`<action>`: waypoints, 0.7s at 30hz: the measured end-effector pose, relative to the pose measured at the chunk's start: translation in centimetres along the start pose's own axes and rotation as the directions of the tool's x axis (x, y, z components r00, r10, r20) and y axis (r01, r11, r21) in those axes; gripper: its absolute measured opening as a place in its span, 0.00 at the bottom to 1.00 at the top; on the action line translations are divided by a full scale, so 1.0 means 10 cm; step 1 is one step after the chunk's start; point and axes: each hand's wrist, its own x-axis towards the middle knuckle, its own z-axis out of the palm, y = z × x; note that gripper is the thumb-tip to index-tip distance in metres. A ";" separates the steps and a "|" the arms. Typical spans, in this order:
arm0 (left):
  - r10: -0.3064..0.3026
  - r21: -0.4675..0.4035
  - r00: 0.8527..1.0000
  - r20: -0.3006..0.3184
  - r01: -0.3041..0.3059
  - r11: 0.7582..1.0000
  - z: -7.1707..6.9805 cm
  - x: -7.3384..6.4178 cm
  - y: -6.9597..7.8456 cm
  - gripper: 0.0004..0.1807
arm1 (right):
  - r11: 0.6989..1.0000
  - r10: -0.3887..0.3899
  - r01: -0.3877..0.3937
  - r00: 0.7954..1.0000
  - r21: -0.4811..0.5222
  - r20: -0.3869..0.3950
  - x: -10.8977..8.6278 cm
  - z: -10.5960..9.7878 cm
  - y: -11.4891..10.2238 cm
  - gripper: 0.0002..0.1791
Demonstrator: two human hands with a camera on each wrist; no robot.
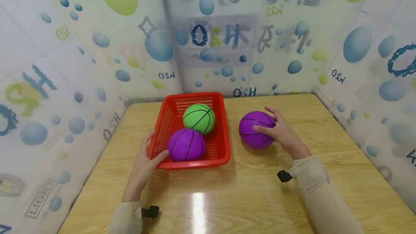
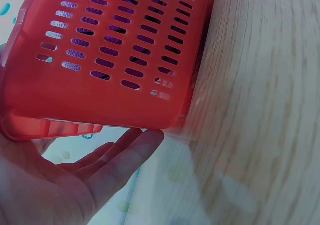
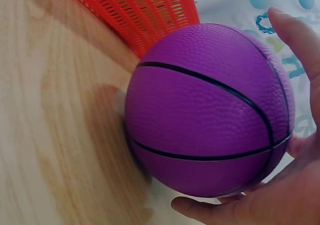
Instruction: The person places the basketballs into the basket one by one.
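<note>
A red plastic basket (image 1: 226,147) with slotted walls stands on the table. Inside it lie a green ball (image 1: 199,118) and a purple ball (image 1: 186,145), both with black basketball lines. My left hand (image 1: 144,163) holds the basket's near left corner, thumb at the rim and fingers along the outer wall; the left wrist view has the fingertips (image 2: 150,137) against that wall. Right of the basket is a second purple ball (image 1: 255,134), low at the table top. Spread around its right side is my right hand (image 1: 284,133); in the right wrist view the raised thumb stands apart from it.
The wooden table (image 1: 208,190) has a bright reflection near its front. Printed white sheets (image 1: 276,46) with blue and green drops enclose it at the back and both sides. A black wrist camera (image 1: 284,176) is on the right forearm, another (image 1: 150,212) on the left.
</note>
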 end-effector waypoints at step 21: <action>0.025 0.011 1.000 -0.005 -0.025 1.000 0.00 0.03 -0.02 0.51 | 0.998 0.023 -0.025 0.999 -0.059 -0.035 0.04 0.11 0.09 0.63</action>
